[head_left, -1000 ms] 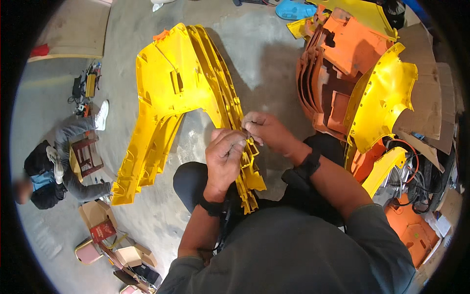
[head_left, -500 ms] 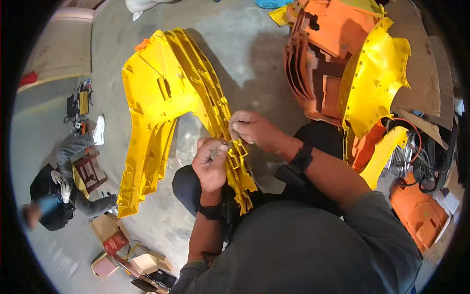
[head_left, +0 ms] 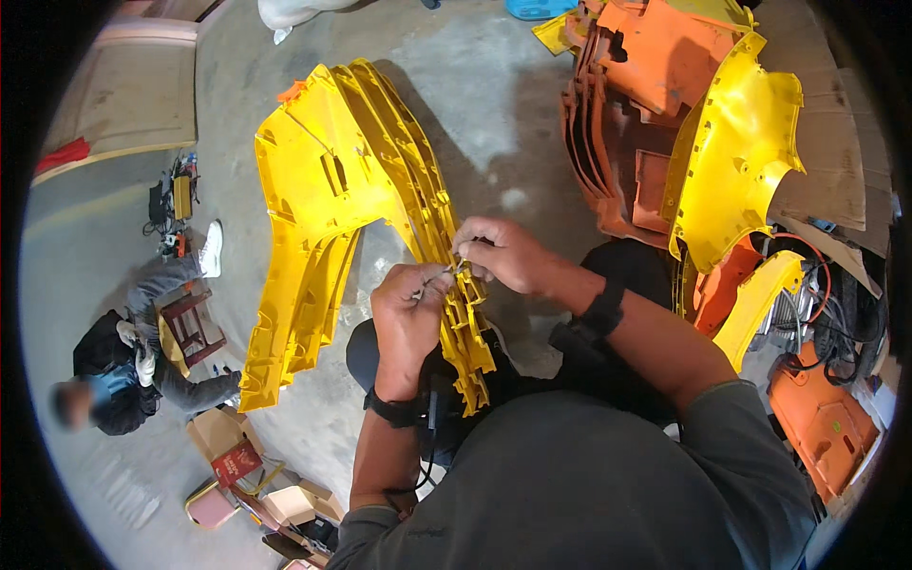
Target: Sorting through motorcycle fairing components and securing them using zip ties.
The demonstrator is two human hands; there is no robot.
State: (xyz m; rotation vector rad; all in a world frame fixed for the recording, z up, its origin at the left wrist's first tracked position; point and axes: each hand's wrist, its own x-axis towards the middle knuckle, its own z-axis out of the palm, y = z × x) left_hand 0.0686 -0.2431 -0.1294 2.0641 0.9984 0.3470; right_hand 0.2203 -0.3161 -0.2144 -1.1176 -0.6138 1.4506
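A stack of nested yellow plastic panels, curved like a vehicle's body parts, stands on the floor before me. Its ribbed edge runs down toward my knees. My left hand is closed in a pinch at this edge, thumb against fingers. Opposite it, across the same edge, my right hand also pinches, its fingertips almost meeting the left ones. Whatever small thing lies between the fingertips is too small to make out. A dark band sits on each of my wrists.
Orange panels and a large yellow panel are piled at the right, beside cardboard and black cables. At the left a person sits near a small wooden stool. Opened cardboard boxes lie at the lower left.
My fingertips have come closer together at the panel edge, the left hand shifting slightly up. The whole scene has slid a little to the right in the view.
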